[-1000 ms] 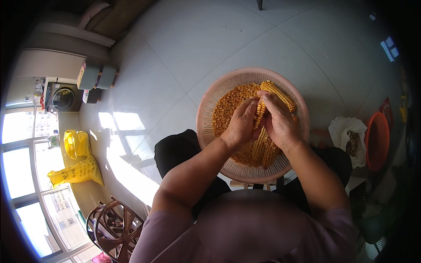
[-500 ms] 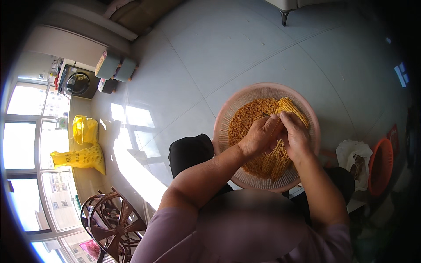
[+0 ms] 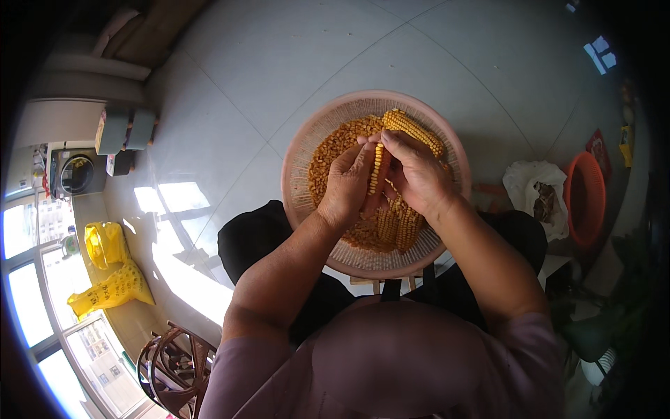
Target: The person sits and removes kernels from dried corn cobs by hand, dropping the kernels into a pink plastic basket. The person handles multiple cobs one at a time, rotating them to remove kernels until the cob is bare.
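Note:
Between my two hands is a corn cob (image 3: 377, 169), its row of yellow kernels showing in the gap. My left hand (image 3: 347, 183) is closed round one side of it, thumb near the upper end. On the other side my right hand (image 3: 423, 180) grips it, thumb and fingers also by the upper end. Both hands are over a round pink plastic basket (image 3: 289, 167). Loose corn kernels (image 3: 333, 148) cover the basket's left part. Whole corn cobs (image 3: 417, 131) lie at its far right, and more cobs (image 3: 399, 227) lie at the near side, partly hidden by my hands.
My knees flank the basket. Right of it are a white plastic bag (image 3: 518, 183) with dry brown matter inside and a red plastic basket (image 3: 585, 199). Yellow bags (image 3: 117, 288), a brown chair (image 3: 174, 370), stools (image 3: 125, 130) and a washing machine (image 3: 75, 173) stand along the left.
The whole view has shifted, so basket and hands appear farther left and higher. The cob's kernel row, hidden by my hands before, now shows between them.

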Action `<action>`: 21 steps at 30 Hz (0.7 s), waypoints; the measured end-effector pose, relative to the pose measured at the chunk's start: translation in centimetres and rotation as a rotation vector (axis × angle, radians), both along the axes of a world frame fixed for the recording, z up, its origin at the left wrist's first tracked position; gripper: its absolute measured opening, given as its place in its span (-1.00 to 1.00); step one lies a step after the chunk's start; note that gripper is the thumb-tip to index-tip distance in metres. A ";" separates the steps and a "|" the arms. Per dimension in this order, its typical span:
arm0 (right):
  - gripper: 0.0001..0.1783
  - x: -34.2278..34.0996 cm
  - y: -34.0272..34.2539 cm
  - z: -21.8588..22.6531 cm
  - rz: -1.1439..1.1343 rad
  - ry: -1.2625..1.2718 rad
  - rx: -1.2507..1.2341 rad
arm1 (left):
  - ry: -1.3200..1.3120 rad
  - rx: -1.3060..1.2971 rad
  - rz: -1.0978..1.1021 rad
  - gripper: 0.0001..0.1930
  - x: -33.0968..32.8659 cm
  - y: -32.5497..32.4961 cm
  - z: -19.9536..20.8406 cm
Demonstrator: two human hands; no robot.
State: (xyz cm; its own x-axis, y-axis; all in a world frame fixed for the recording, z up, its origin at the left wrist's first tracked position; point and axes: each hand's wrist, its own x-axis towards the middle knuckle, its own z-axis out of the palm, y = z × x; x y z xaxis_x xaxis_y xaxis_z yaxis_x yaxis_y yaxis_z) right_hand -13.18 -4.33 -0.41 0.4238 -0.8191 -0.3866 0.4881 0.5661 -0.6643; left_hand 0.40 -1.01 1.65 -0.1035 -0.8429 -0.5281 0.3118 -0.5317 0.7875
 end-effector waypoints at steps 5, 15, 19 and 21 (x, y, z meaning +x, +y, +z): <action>-0.70 -0.5 -0.6 0.2 -0.084 -0.047 0.082 | -0.011 -0.099 -0.068 -0.43 0.2 -0.2 0.8; -0.72 -0.2 -0.5 -0.5 -0.129 -0.114 0.123 | -0.048 -0.009 -0.118 -0.50 0.0 0.6 -0.3; -0.71 -0.2 -0.6 -0.8 -0.132 -0.142 0.088 | -0.019 0.006 -0.079 -0.60 0.1 0.3 0.1; -0.68 -0.3 -0.7 -0.6 -0.104 -0.086 0.064 | 0.049 0.037 -0.033 -0.65 0.2 0.0 0.3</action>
